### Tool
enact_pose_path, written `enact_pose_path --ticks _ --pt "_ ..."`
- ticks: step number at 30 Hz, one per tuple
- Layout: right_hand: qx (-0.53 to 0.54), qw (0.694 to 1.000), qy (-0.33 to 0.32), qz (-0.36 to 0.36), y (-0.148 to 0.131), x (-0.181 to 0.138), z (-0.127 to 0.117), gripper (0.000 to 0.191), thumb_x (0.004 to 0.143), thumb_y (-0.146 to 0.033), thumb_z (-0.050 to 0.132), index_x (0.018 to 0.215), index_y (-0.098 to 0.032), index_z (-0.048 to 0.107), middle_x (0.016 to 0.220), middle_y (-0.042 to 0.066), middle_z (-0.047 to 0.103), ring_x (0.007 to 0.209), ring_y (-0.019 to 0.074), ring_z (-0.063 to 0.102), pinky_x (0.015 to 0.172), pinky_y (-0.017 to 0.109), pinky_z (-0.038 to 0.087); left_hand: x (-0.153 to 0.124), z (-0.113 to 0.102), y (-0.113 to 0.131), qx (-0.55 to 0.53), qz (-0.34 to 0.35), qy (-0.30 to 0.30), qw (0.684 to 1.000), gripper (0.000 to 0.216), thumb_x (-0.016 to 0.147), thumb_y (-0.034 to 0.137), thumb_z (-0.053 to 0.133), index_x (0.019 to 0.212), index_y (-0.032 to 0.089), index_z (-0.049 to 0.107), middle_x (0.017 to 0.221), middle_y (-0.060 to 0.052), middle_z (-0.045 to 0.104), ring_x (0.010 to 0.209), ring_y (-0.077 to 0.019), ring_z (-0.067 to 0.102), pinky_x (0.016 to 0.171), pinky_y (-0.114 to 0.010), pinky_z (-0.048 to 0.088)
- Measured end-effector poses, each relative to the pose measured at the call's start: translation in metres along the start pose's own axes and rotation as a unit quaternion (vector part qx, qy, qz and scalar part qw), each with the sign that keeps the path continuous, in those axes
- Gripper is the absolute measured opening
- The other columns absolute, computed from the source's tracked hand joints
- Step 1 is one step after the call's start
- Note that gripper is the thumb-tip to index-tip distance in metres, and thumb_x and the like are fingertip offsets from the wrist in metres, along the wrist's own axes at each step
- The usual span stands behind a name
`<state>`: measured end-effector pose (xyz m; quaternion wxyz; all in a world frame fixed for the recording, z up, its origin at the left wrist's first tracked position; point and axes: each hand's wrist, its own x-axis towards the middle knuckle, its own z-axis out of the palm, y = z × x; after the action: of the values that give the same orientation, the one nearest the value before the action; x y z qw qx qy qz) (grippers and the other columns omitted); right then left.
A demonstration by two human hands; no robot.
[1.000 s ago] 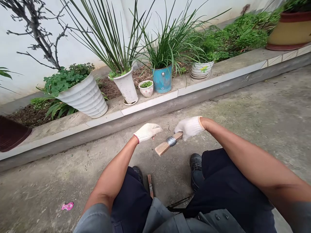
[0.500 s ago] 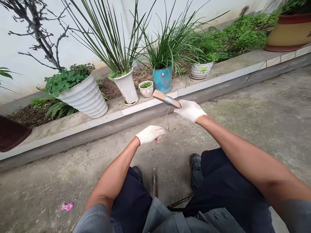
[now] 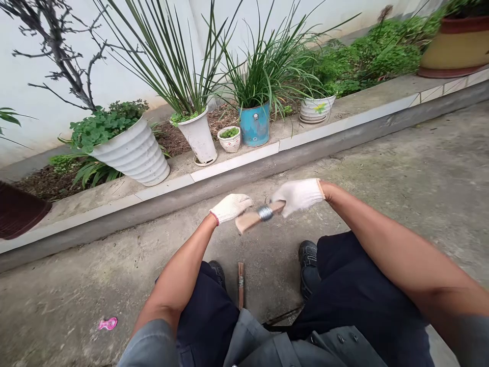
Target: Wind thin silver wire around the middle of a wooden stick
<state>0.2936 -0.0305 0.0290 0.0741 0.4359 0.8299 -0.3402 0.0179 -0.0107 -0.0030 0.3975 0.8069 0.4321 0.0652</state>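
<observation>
My right hand (image 3: 298, 196), in a white knit glove, is closed around one end of a short flat piece of wood (image 3: 247, 222). Silvery wire (image 3: 265, 213) is wound around the wood's middle. My left hand (image 3: 231, 208), gloved too, is in a pinch close to the wood's free end. The thin strand that ran from the winding to the left fingers is hard to make out now. On the ground between my shoes lies a second wooden piece (image 3: 241, 285), also bound around its middle.
A low tiled ledge (image 3: 237, 162) runs across in front, bearing a ribbed white pot (image 3: 133, 153), a tall white pot (image 3: 199, 140), a small pot (image 3: 229, 142) and a blue pot (image 3: 255, 127). A pink object (image 3: 108, 323) lies on the concrete at left.
My right hand has come down and nearer, turning the wood so its free end now points down to the left. My left hand has shifted slightly left and up, still pinched.
</observation>
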Motion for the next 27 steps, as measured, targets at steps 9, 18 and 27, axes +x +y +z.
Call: enact_pose_path --ticks 9,18,27 --pt "0.068 0.942 0.289 0.158 0.013 0.02 -0.016 0.034 0.087 -0.052 0.063 0.092 -0.018 0.065 0.076 0.002 0.065 0.068 0.016 0.055 0.062 0.027 0.035 -0.003 0.016 0.021 -0.035 0.009 -0.027 0.999 0.037 0.103 0.048 0.045 0.099 0.019 0.068 0.07 0.003 0.066 0.064 -0.0149 0.067 0.069 -0.025 0.048" --pt "-0.189 0.93 0.166 0.269 0.008 0.02 -0.007 0.034 0.083 -0.013 0.063 0.114 -0.017 0.076 0.102 0.019 0.075 0.096 0.0331 0.072 0.08 0.037 0.048 -0.008 0.01 0.016 0.008 0.005 -0.01 1.0 0.038 0.103 0.049 0.046 0.096 0.02 0.07 0.067 0.003 0.063 0.059 -0.0156 0.064 0.063 -0.026 0.044" --pt "-0.064 0.996 -0.045 -0.031 -0.001 0.002 0.009 0.017 0.073 -0.032 0.074 0.082 -0.019 0.066 0.071 -0.002 0.061 0.065 0.0136 0.054 0.061 0.025 0.032 -0.006 0.0 0.005 0.059 0.034 0.001 0.998 0.038 0.103 0.046 0.046 0.09 0.019 0.069 0.068 0.001 0.063 0.062 -0.0154 0.06 0.07 -0.026 0.045"
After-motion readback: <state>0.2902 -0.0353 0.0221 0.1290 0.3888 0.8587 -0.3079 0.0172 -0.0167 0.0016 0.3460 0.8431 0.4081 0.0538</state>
